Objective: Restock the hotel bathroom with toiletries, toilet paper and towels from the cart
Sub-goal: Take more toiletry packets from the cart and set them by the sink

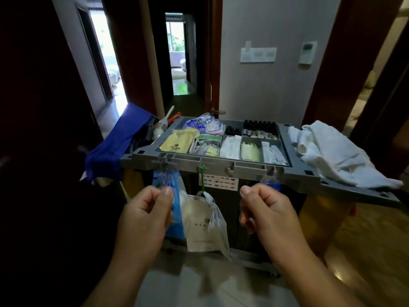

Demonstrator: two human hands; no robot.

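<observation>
Head view: both hands raised in front of the housekeeping cart (221, 165), nothing lifted from it yet

The right hand (264, 207) is curled into a fist with nothing seen in it. The left hand (143, 211) is curled likewise, its thumb tip against a hanging blue plastic packet (162, 181), and whether it pinches that I cannot tell. The toiletries sit in the cart's top tray: small dark bottles (260, 127) at the back, flat white sachets (231, 144) in front of them. These look light and slick, best pinched by the cap or an edge. The white towels (332, 151) lie heaped on the right shelf, soft and floppy, likely needing a hand under the pile. No toilet paper shows
</observation>
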